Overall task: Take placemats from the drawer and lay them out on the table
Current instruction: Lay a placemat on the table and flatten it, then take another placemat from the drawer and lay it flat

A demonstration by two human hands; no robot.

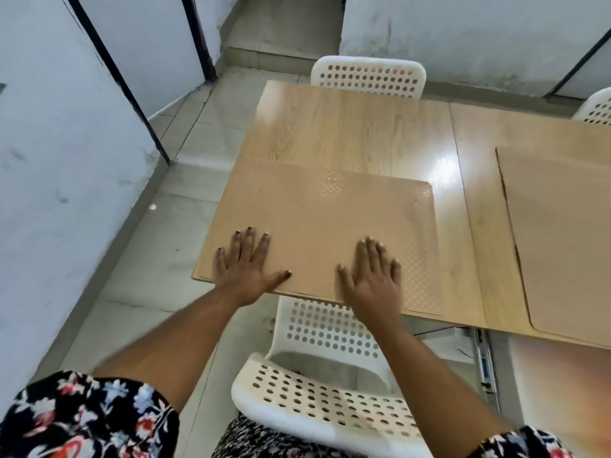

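Observation:
A tan placemat (pixel 317 206) with a dotted texture lies flat on the near left corner of the light wooden table (pixel 357 127). My left hand (pixel 244 269) rests palm down on its near left part, fingers spread. My right hand (pixel 373 279) presses flat on its near right part, fingers apart. Neither hand grips anything. A second tan placemat (pixel 562 233) lies flat on the table to the right, partly cut off by the frame edge.
A white perforated chair (pixel 324 391) stands between me and the table's near edge. Two more white chairs (pixel 370 76) (pixel 598 109) stand at the far side. Grey walls and a tiled floor (pixel 139 279) lie to the left. A drawer rail (pixel 484 361) shows under the table.

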